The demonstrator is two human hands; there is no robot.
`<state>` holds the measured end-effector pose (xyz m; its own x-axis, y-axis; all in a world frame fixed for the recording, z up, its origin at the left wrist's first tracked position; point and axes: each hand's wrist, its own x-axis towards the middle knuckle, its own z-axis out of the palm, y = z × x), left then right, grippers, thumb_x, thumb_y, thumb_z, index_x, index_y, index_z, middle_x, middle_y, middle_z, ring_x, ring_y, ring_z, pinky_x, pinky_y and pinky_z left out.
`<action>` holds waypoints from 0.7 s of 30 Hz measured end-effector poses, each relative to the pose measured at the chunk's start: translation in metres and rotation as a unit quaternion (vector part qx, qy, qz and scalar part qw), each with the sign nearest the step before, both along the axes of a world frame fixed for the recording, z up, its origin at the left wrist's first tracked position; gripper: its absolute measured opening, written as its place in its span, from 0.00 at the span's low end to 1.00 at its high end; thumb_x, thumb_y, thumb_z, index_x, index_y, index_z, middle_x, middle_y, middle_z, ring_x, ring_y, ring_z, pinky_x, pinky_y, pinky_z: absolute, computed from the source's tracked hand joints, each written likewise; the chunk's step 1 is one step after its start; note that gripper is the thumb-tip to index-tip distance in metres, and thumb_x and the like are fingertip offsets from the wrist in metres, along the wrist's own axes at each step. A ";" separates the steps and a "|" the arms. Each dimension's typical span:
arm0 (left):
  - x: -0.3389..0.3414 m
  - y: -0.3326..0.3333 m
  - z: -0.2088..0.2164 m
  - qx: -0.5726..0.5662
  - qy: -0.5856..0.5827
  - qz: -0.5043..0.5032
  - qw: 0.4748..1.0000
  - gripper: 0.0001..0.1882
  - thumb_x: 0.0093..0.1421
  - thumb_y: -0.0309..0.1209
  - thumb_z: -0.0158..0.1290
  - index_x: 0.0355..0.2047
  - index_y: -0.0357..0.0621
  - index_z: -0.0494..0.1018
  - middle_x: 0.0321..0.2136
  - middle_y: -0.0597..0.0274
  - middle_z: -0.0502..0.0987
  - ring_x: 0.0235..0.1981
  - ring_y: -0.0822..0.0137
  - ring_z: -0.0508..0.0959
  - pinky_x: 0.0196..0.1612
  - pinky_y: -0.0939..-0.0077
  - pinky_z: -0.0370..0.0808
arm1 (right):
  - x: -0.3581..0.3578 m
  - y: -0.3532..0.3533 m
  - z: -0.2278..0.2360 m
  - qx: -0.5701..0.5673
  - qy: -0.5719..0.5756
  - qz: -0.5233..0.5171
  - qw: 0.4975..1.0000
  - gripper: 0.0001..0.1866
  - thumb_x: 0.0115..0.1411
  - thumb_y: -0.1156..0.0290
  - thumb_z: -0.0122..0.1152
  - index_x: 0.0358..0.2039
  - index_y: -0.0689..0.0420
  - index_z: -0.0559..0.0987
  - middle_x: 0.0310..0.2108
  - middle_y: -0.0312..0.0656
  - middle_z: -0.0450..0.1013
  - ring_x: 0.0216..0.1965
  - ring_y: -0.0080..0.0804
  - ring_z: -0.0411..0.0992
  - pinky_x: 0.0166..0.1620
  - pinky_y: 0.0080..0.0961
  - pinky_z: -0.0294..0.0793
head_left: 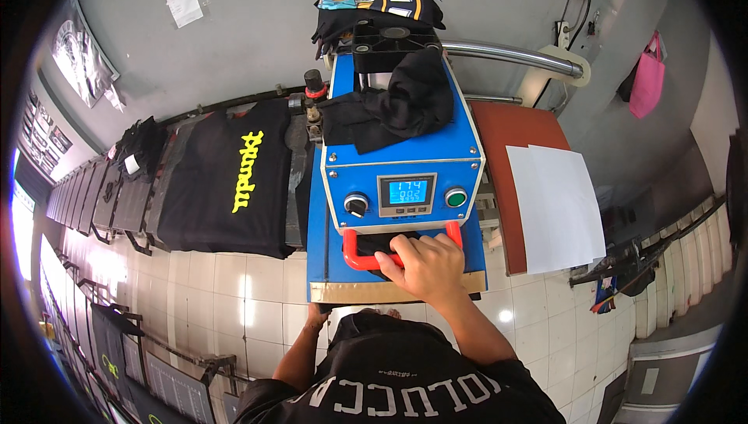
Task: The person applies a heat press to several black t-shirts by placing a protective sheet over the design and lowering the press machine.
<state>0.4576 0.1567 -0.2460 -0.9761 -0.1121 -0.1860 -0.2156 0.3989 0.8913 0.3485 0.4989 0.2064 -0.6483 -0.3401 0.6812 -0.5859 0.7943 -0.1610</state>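
Observation:
In front of me stands a blue heat press (pixel 343 190) with a lit display (pixel 406 194), a black knob (pixel 356 205) and a green button (pixel 456 197). My right hand (pixel 427 264) is closed around its red handle (pixel 361 260). Below the front left edge of the press is my left hand (pixel 318 315); its fingers are hidden there. Crumpled black cloth (pixel 409 104) lies on top of the machine. Left of the press, a black T-shirt (pixel 210 182) with a yellow print is spread on a flat board.
Folded black shirts (pixel 379 3) are stacked behind the press. White sheets (pixel 555 206) rest on a brown table (pixel 499 143) to the right. Dark printing boards (pixel 86 190) line the left side. A pink bag (pixel 648 81) hangs on the right wall.

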 end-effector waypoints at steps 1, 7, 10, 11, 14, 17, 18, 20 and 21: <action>0.001 -0.002 -0.004 -0.005 -0.001 -0.004 1.000 0.22 0.43 0.09 0.51 0.40 0.39 0.71 0.33 0.63 0.75 0.33 0.67 0.76 0.31 0.73 0.76 | 0.000 0.000 0.000 0.000 -0.002 0.001 1.000 0.16 0.54 0.54 0.65 0.20 0.49 0.73 0.12 0.30 0.67 0.13 0.26 0.65 0.22 0.27 0.58; 0.007 -0.014 -0.028 -0.003 -0.009 0.056 0.998 0.22 0.45 0.22 0.62 0.42 0.38 0.73 0.29 0.55 0.79 0.31 0.58 0.79 0.34 0.66 0.77 | 0.002 -0.002 0.004 -0.012 -0.001 0.006 1.000 0.16 0.54 0.53 0.64 0.20 0.50 0.73 0.12 0.30 0.67 0.13 0.27 0.65 0.22 0.27 0.59; -0.004 0.022 0.007 0.124 -0.071 0.090 0.986 0.12 0.52 0.23 0.58 0.38 0.39 0.72 0.26 0.58 0.76 0.23 0.65 0.76 0.25 0.70 0.73 | 0.000 0.001 -0.001 0.007 0.002 -0.012 1.000 0.16 0.54 0.53 0.64 0.20 0.49 0.73 0.12 0.30 0.67 0.13 0.27 0.65 0.22 0.27 0.59; -0.005 0.027 0.019 0.134 -0.089 0.099 0.982 0.13 0.49 0.20 0.56 0.38 0.39 0.73 0.28 0.60 0.76 0.26 0.66 0.75 0.28 0.70 0.73 | 0.000 0.001 -0.002 0.007 0.001 -0.012 1.000 0.16 0.55 0.53 0.64 0.20 0.49 0.73 0.12 0.30 0.67 0.13 0.27 0.65 0.22 0.27 0.59; -0.006 0.033 0.038 0.134 -0.111 0.104 0.979 0.13 0.49 0.17 0.51 0.37 0.38 0.73 0.27 0.64 0.74 0.28 0.68 0.74 0.29 0.71 0.72 | 0.000 0.001 -0.002 0.005 -0.002 -0.009 1.000 0.17 0.55 0.53 0.64 0.19 0.49 0.72 0.12 0.30 0.66 0.13 0.27 0.64 0.22 0.27 0.59; -0.001 0.023 0.021 0.093 -0.072 0.082 0.990 0.05 0.59 0.25 0.51 0.35 0.39 0.72 0.19 0.63 0.74 0.18 0.70 0.73 0.19 0.74 0.68 | 0.001 -0.001 0.001 -0.003 0.000 0.000 1.000 0.17 0.55 0.53 0.64 0.19 0.49 0.72 0.11 0.30 0.65 0.13 0.27 0.64 0.22 0.27 0.58; -0.002 0.024 0.018 0.098 -0.059 0.083 0.990 0.05 0.59 0.26 0.50 0.34 0.38 0.72 0.19 0.63 0.73 0.17 0.70 0.73 0.19 0.74 0.68 | 0.000 -0.001 0.001 -0.003 0.003 -0.001 1.000 0.17 0.55 0.53 0.64 0.19 0.49 0.72 0.11 0.30 0.65 0.13 0.27 0.64 0.22 0.27 0.58; -0.003 0.025 0.014 0.089 -0.045 0.076 0.992 0.05 0.59 0.26 0.50 0.34 0.38 0.72 0.18 0.62 0.73 0.17 0.70 0.73 0.18 0.74 0.68 | 0.000 -0.001 0.000 -0.002 0.008 -0.003 1.000 0.17 0.55 0.53 0.64 0.19 0.49 0.72 0.11 0.30 0.64 0.12 0.27 0.63 0.21 0.27 0.58; -0.004 0.024 0.013 0.075 -0.045 0.067 0.994 0.05 0.59 0.27 0.51 0.33 0.38 0.72 0.19 0.62 0.74 0.17 0.69 0.73 0.18 0.73 0.68 | 0.000 -0.001 0.000 -0.002 0.011 -0.004 1.000 0.17 0.55 0.53 0.64 0.18 0.49 0.72 0.11 0.30 0.64 0.12 0.26 0.63 0.21 0.27 0.58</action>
